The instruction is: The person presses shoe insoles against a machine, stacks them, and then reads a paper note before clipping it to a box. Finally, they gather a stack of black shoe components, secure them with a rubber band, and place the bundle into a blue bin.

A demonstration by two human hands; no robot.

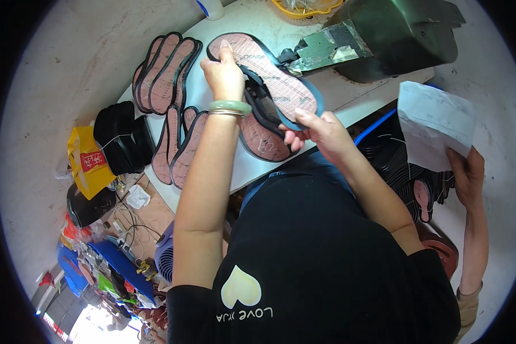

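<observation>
Above the white table (pixel 350 97), both hands grip one sole (pixel 275 77) beside the green machine (pixel 384 34). Left hand (pixel 226 74) clasps its far end; right hand (pixel 321 129) pinches its near edge.

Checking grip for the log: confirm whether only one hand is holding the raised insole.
No: the left hand grips the insole near its top while the right hand holds its lower end.

The person wears a black short-sleeved top (pixel 327 258) with a pale heart shape (pixel 241 286) and light lettering on it. A pale green bangle (pixel 230 106) and a thin metal bracelet (pixel 226 114) circle the left wrist.
</observation>
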